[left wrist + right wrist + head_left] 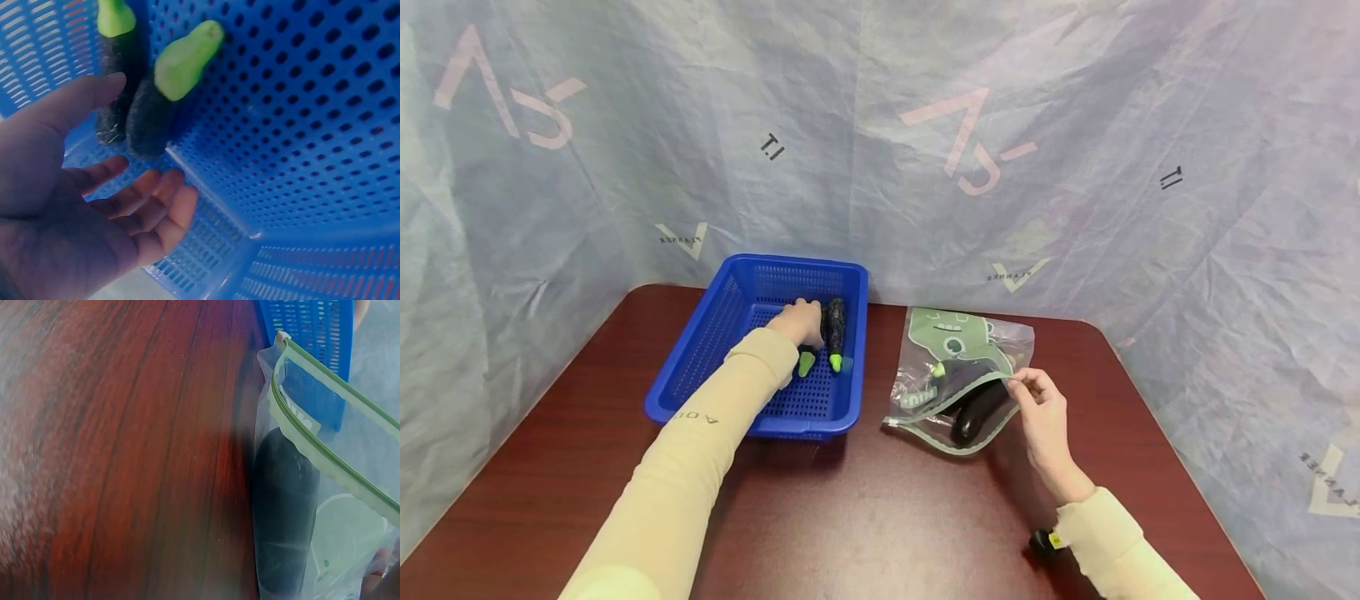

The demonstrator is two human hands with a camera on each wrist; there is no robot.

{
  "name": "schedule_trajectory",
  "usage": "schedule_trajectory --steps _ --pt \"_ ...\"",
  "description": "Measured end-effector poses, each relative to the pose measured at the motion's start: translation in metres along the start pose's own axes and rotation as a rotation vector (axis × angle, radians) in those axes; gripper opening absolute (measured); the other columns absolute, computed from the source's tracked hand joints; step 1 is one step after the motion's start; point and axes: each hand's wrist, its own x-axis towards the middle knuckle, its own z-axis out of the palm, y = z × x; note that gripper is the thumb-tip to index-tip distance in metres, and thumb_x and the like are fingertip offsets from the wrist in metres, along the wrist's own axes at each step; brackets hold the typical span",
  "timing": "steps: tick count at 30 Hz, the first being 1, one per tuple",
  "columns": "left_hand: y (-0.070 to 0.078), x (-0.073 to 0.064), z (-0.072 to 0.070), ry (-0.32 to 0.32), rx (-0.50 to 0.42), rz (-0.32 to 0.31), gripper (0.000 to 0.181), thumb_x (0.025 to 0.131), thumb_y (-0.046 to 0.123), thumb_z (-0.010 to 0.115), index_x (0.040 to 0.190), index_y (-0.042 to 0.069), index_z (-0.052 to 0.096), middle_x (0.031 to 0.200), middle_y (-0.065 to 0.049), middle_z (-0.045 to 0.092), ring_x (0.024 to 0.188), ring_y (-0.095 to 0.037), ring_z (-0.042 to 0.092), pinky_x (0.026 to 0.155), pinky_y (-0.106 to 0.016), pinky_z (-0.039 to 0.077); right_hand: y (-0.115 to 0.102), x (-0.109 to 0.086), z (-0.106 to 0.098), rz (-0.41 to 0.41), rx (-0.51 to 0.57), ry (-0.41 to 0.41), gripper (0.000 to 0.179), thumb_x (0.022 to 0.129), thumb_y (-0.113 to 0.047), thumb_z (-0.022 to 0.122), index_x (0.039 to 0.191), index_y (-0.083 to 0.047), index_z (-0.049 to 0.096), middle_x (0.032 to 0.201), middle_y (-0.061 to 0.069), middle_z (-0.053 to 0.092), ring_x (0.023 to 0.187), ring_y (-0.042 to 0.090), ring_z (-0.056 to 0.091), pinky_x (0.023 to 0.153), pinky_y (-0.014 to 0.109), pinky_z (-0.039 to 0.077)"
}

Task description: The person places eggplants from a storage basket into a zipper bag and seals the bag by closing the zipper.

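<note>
My left hand (797, 322) reaches down into the blue basket (808, 428). In the left wrist view its fingers are loosely bent, with the thumb apart, close beside two dark eggplants with green stems. The nearer eggplant (149, 122) leans against the basket side; the other eggplant (117, 62) lies beyond the thumb. On the right, my right hand (1045, 421) pinches the rim of a clear zip bag (955, 329) with a green print, its mouth parted. A glossy dark eggplant (977, 412) lies inside, near the opening. Behind it in the bag is another eggplant (962, 374) with a green stem.
The brown table (865, 517) bears the basket at the back left and the bag to its right. Printed grey fabric (865, 150) hangs behind and along both sides. A small black object (1041, 543) sits at the right sleeve.
</note>
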Motion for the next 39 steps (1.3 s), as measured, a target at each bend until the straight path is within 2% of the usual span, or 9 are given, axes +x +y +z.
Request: schedule_trajectory --steps 10,12,18,25,33,39 --pt "0.001 0.004 0.007 0.006 -0.053 -0.041 0.076 0.087 0.020 0.063 0.146 -0.002 0.022 0.148 -0.032 0.019 0.132 -0.050 0.028 0.099 -0.056 0.037 0.000 0.001 -0.001 -0.001 -0.004 0.010 0.007 0.086 0.006 0.056 0.086 0.000 0.060 0.075 -0.003 0.057 0.071 0.007 0.054 0.069 0.019 0.044" --pt "0.002 0.002 0.007 0.018 -0.071 -0.040 0.076 0.087 0.021 0.064 0.146 -0.003 0.022 0.148 -0.032 0.020 0.132 -0.049 0.029 0.100 -0.055 0.037 0.000 0.001 -0.001 0.001 -0.003 0.013 0.008 0.086 0.006 0.057 0.085 -0.001 0.060 0.075 -0.003 0.057 0.071 0.007 0.054 0.069 0.019 0.044" --pt "0.001 0.008 0.013 0.059 -0.141 -0.053 0.080 0.087 0.022 0.064 0.146 -0.005 0.017 0.144 -0.034 0.025 0.128 -0.047 0.036 0.100 -0.053 0.037 0.000 0.001 -0.001 0.000 0.003 0.012 0.006 0.086 0.004 0.058 0.084 -0.001 0.060 0.075 -0.003 0.057 0.072 0.007 0.055 0.070 0.019 0.045" --pt "0.005 0.011 0.017 0.064 -0.210 -0.100 0.084 0.088 0.020 0.062 0.147 -0.005 0.009 0.147 -0.035 0.017 0.130 -0.048 0.033 0.102 -0.054 0.034 0.000 0.001 0.000 0.002 0.001 0.015 0.007 0.086 0.005 0.057 0.084 0.000 0.060 0.074 -0.003 0.057 0.071 0.007 0.054 0.069 0.019 0.044" --pt "0.006 0.016 0.022 0.102 -0.265 -0.136 0.080 0.088 0.017 0.062 0.146 -0.005 0.012 0.144 -0.035 0.021 0.125 -0.049 0.038 0.098 -0.053 0.039 0.000 0.002 -0.001 -0.003 0.008 0.015 0.013 0.086 0.006 0.058 0.081 -0.006 0.061 0.076 -0.001 0.057 0.071 0.007 0.055 0.070 0.019 0.045" --pt "0.006 0.018 0.024 0.124 -0.274 -0.144 0.076 0.088 0.016 0.062 0.145 -0.004 0.016 0.141 -0.036 0.024 0.120 -0.050 0.041 0.094 -0.053 0.042 -0.001 0.002 -0.001 -0.006 0.014 0.006 0.006 0.085 0.006 0.057 0.084 0.001 0.060 0.075 -0.002 0.058 0.072 0.007 0.056 0.071 0.019 0.046"
